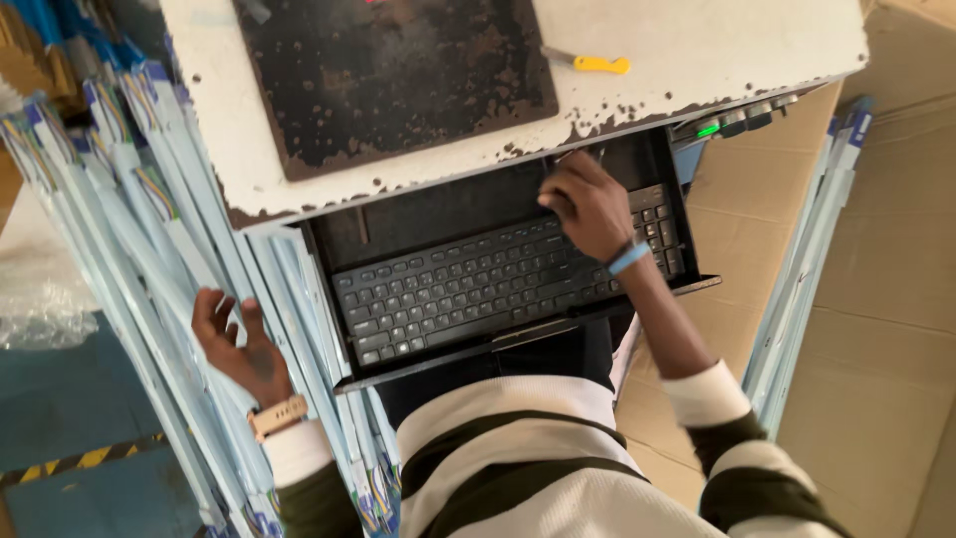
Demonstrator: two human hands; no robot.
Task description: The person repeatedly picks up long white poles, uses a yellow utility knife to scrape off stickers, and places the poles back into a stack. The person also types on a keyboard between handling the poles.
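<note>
Right hand point(590, 204) curled loosely on keyboard point(498, 284), gripping nothing; left hand point(239, 344) open beside pale sheets point(149, 229). Risk: brushing the sheets, toppling them.

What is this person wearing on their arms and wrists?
Both arms are in a knitted jumper with broad cream and dark olive stripes and cream ribbed cuffs, pushed up the forearms. The left hand is bare, with a beige watch strap at its wrist. The right hand is bare too, with a light blue band round its wrist.
</note>
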